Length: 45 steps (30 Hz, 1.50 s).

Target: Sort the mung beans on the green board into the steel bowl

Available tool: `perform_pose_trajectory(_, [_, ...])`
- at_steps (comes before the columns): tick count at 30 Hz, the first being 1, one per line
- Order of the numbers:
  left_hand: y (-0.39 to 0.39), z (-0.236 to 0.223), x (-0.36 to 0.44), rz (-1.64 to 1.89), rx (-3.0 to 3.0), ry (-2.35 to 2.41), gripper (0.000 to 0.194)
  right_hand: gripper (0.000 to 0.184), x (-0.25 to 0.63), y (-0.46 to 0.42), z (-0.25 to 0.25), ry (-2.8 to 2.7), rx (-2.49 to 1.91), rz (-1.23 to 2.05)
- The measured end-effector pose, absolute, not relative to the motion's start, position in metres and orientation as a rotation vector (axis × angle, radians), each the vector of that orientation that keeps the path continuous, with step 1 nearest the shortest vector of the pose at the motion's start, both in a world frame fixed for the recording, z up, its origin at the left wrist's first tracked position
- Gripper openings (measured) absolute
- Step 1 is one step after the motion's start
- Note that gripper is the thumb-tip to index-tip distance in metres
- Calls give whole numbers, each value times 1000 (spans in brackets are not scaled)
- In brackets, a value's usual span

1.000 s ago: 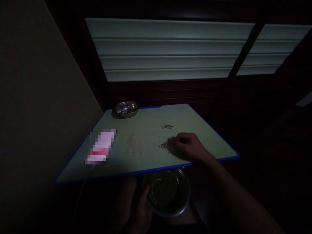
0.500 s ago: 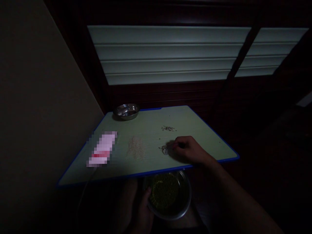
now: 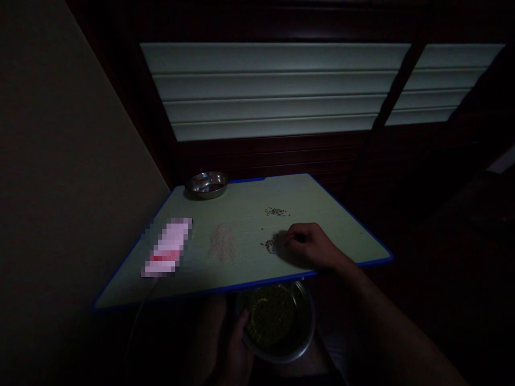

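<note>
My left hand [image 3: 240, 346] grips the left rim of a metal bowl [image 3: 296, 356], thumb over the edge, below the table's near edge. Small green beans [image 3: 270, 316] lie in that bowl. Over the right part of the pale green table [image 3: 322, 203], my right hand [image 3: 310, 244] hovers low or rests, fingers curled and pinched together; what they hold, if anything, is hidden. Just left of its fingertips is a little cluster of dark beans [image 3: 267, 244]. Farther back sits another scatter of dark beans [image 3: 276, 212]. Pale, rice-like grains [image 3: 223, 244] are spread left of both.
At the table's back left corner stands a shiny metal bowl [image 3: 206, 187]. A pixelated pink and white object [image 3: 169, 246], with a cable [image 3: 140, 308] running down from it, lies on the left. A wall rises at left, a slatted panel [image 3: 273, 86] behind. The room is dim.
My right hand has shifted slightly left, its fingers closer to the near cluster of dark beans. The view has tilted a little. My left hand keeps its hold on the bowl.
</note>
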<state>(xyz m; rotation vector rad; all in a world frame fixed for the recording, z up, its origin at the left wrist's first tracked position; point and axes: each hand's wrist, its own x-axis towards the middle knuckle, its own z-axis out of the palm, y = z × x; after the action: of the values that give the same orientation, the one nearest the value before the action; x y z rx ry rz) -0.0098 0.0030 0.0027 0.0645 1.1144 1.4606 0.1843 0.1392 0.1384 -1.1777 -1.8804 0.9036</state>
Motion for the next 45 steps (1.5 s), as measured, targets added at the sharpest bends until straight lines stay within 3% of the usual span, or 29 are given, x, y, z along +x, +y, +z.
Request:
perform_pose_trajectory(7, [4,10,-7,1470,73,1138,18,10,184,139,141,-1918,-1146,942])
perform_pose_trajectory(16, [5,28,-6,1615,106,1197,46,14,183,142,138,-1843,-1283,873])
perform_pose_trajectory(24, [4,5,-9,1361,-13,1055,39,15,182,145,136,-1753,-1422,715])
perform_pose_trajectory(30, [5,19,-6,1438,-86,1109,46,13,180,141,138,-1839,-1258,932])
perform_pose_trajectory(40, [4,2,-8,1465,24,1098,45,15,182,146,136,-1735,-1508,700])
perform_pose_trajectory(45, [4,-4,-9,1407,14,1071,48,16,183,147,134,-1771,-1397,673])
